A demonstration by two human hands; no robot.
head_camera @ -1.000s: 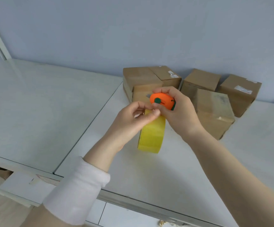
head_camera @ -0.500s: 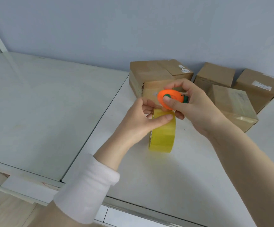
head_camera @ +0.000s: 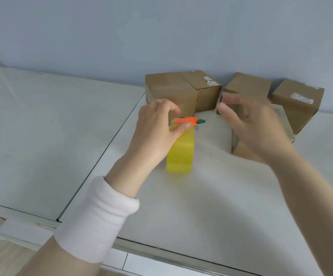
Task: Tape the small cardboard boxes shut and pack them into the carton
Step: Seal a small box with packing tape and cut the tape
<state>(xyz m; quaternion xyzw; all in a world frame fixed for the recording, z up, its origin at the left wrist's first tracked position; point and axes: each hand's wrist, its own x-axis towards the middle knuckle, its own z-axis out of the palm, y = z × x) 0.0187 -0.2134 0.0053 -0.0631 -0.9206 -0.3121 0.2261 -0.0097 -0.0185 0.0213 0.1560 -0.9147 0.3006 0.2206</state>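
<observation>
A yellow tape roll (head_camera: 180,156) stands on edge on the white table (head_camera: 201,196). My left hand (head_camera: 155,126) grips its top, thumb on the rim and fingers curled over. An orange carrot-shaped cutter (head_camera: 187,120) lies at the top of the roll against my left thumb; I cannot tell whether the hand holds it. My right hand (head_camera: 251,124) hovers to the right with relaxed spread fingers, blurred and holding nothing. It hangs in front of a small cardboard box (head_camera: 241,150). Several more small boxes stand behind, among them a left box (head_camera: 169,92) and a far right box (head_camera: 297,102).
The boxes stand against the blue wall (head_camera: 161,36). A second table top (head_camera: 42,126) joins on the left along a dark seam. The table's front edge (head_camera: 161,250) runs close below my forearms. No carton is in view.
My right hand has let go of the orange cutter and moved right, opening in front of the boxes. The cutter now lies by my left thumb. My left hand stays on the roll.
</observation>
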